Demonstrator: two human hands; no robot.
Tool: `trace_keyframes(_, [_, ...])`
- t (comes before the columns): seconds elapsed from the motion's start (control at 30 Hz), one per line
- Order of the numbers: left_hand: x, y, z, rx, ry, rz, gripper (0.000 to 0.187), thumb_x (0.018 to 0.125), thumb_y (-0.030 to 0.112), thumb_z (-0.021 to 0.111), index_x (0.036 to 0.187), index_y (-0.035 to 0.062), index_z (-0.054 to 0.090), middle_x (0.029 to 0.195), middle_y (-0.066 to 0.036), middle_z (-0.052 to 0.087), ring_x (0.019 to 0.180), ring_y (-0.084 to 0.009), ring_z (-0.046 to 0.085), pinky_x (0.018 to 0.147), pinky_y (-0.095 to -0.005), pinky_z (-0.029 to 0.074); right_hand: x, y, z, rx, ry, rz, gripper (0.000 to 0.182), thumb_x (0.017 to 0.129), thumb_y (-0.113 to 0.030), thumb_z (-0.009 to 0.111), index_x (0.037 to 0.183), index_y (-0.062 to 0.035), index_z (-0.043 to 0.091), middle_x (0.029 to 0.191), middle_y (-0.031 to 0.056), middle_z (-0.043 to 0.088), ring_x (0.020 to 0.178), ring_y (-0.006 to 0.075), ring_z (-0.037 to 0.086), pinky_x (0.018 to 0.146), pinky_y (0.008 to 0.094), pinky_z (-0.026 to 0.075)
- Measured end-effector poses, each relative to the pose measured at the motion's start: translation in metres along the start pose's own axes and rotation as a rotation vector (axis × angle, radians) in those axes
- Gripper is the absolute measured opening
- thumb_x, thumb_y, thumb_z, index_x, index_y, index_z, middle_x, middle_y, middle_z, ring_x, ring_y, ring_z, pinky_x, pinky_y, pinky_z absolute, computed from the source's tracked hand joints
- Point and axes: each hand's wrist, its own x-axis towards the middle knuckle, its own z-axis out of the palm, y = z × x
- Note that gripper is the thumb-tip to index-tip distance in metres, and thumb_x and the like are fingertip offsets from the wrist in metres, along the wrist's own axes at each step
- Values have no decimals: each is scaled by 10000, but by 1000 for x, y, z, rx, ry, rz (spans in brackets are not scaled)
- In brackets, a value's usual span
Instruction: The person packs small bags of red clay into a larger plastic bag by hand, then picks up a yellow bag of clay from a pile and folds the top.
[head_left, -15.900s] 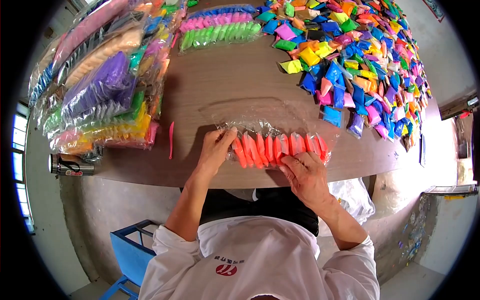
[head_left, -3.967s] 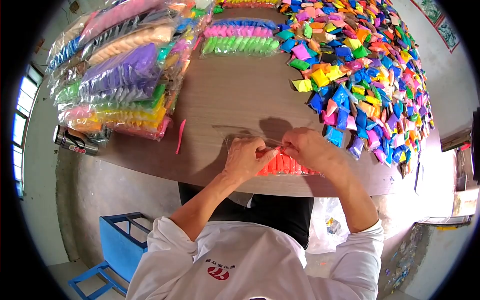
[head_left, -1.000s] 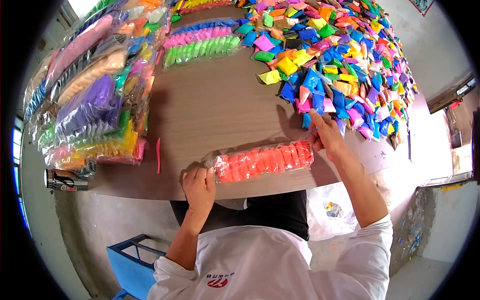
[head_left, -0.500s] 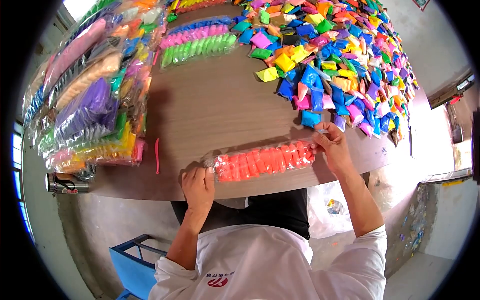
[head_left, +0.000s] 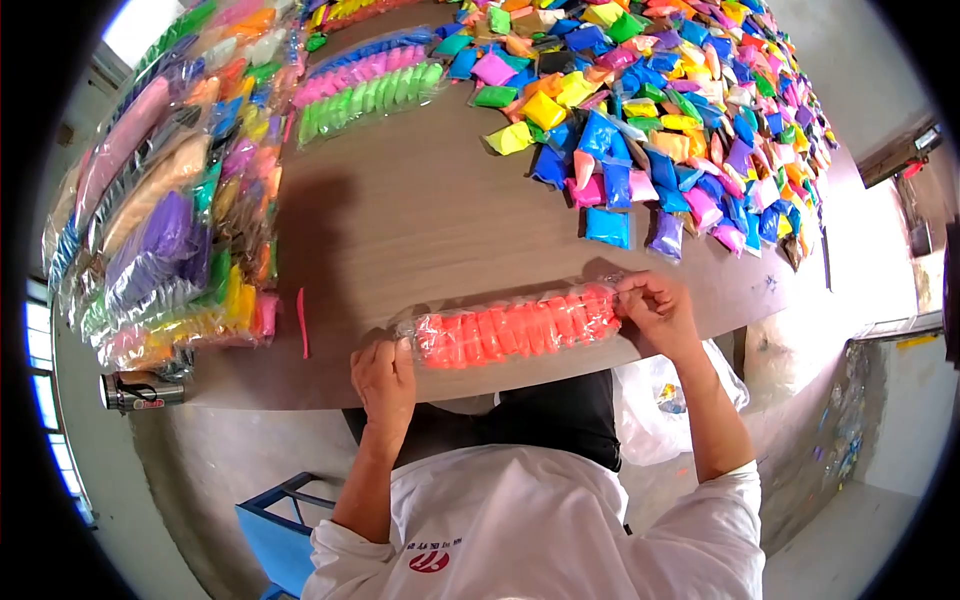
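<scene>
A long clear plastic bag of coral-red packets (head_left: 515,330) lies near the table's front edge, the packets lined up in a row. At its left end, my left hand (head_left: 384,382) is closed, with the fingers curled at the film. My right hand (head_left: 660,310) pinches the bag's right end between thumb and fingers. To the left of the bag lies a thin pink-red plastic stick (head_left: 303,323).
Filled bags of coloured packets (head_left: 165,230) are stacked at the left, beside a steel flask (head_left: 140,391). Loose coloured packets (head_left: 640,120) heap at the right. Further bags, one green (head_left: 370,103), lie at the back. A blue chair (head_left: 275,540) stands below the table (head_left: 400,220).
My right hand has come down slightly at the bag's right end. The left hand and the bag's left end have shifted a little left. The camera view has also shifted.
</scene>
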Motion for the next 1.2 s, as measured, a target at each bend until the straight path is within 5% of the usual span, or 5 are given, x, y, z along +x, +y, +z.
trace_keyframes(0.3, [1, 3, -1, 41, -62, -18, 265, 955, 157, 595, 734, 30, 522, 711, -139, 546, 703, -346, 547, 706, -445, 402, 1, 3, 5, -579, 91, -244, 334, 847, -65, 707, 1176, -86, 661, 840, 105, 624, 826, 281, 596, 836, 388, 471])
trace_keyframes(0.57, [2, -3, 7, 55, -36, -13, 297, 983, 193, 556, 741, 22, 537, 721, -147, 555, 694, -359, 538, 717, -452, 407, -3, -4, -5, -731, 141, -196, 409, 798, -92, 757, 1197, -95, 668, 850, 91, 641, 840, 279, 589, 816, 385, 476])
trace_keyframes(0.63, [-1, -7, 9, 67, 14, 21, 250, 926, 171, 639, 726, 47, 554, 718, -121, 587, 701, -337, 575, 698, -445, 415, -9, -8, -13, -751, 111, -151, 418, 782, -92, 766, 1189, -84, 670, 871, 90, 646, 846, 281, 591, 812, 384, 478])
trace_keyframes(0.83, [0, -3, 8, 38, 73, 11, 252, 900, 167, 665, 709, 48, 552, 698, -114, 585, 671, -336, 564, 689, -444, 417, -22, -70, 14, -883, 125, -541, 387, 740, -123, 782, 1103, -46, 673, 1081, 119, 638, 1018, 326, 580, 877, 422, 475])
trace_keyframes(1.2, [2, -1, 6, 28, 69, 7, 244, 906, 197, 649, 725, 50, 577, 711, -114, 594, 694, -336, 576, 708, -447, 421, -21, -32, 47, -966, -46, -599, 518, 738, -257, 844, 1171, -37, 661, 1202, 113, 586, 1029, 336, 568, 881, 425, 485])
